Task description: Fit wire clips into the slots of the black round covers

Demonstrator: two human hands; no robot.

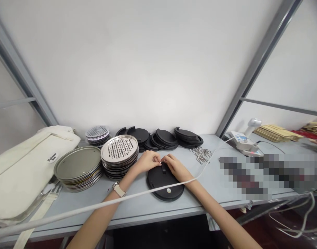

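A round black disc [162,183] lies flat on the table near its front edge, with a small round sticker low on its face and a narrow raised piece near its far rim. Over that far rim, my left hand [148,161] and my right hand [176,168] meet fingertip to fingertip. Both are closed in a pinch. A tiny pale bit shows between the fingers, too small to name. To the right of my hands lies a loose pile of bent metal wire hooks [202,154].
Left of my hands stand stacks of slotted metal discs [119,149], plain metal discs [78,162] and a cream bag [31,166]. Black discs [165,137] lie along the wall. A white cable [96,206] crosses above my forearms. A white device [243,141] stands right.
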